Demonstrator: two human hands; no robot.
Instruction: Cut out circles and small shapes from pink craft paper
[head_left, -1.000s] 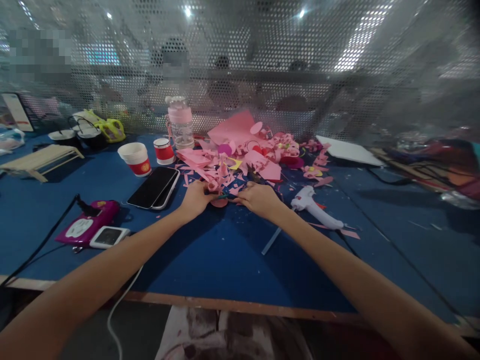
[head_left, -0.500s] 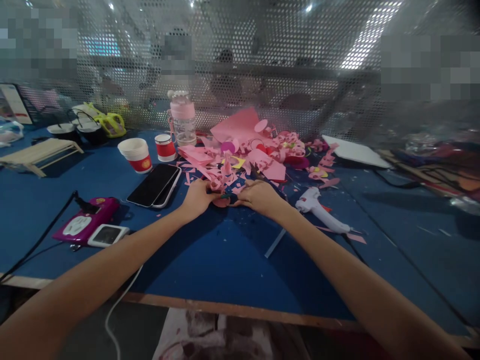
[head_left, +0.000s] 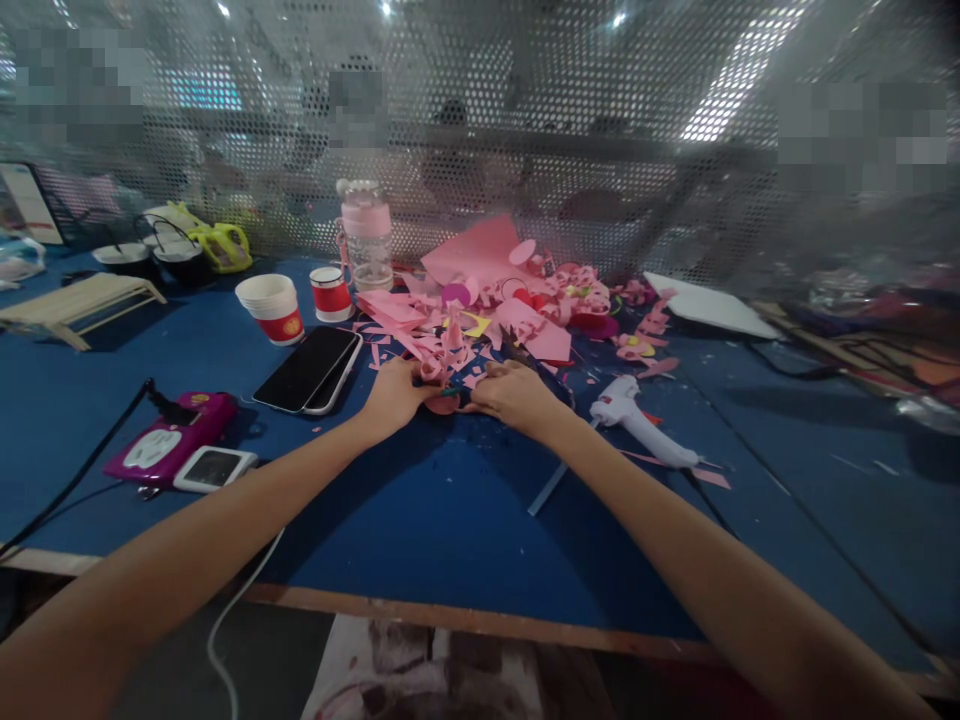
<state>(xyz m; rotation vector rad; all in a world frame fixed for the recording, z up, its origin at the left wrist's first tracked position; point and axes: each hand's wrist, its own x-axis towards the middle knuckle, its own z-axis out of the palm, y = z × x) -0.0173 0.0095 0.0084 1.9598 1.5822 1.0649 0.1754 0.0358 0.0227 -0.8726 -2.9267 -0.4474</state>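
Pink paper roll (head_left: 432,371) is pinched by the left hand (head_left: 393,400); the right hand's (head_left: 517,402) grip is unclear. Scraps (head_left: 397,312) crowd behind the roll, phone (head_left: 307,370) left, glue gun (head_left: 646,428) right.

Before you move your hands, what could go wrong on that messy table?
The white glue gun lies close to the right forearm; a bump might knock it and, if it's hot, burn someone, though heat doesn't show. The white cable hanging over the table edge passes by the left forearm, so it might get snagged. And the pink disc between the left grip and right grip might get lost among the pink scraps just beyond.
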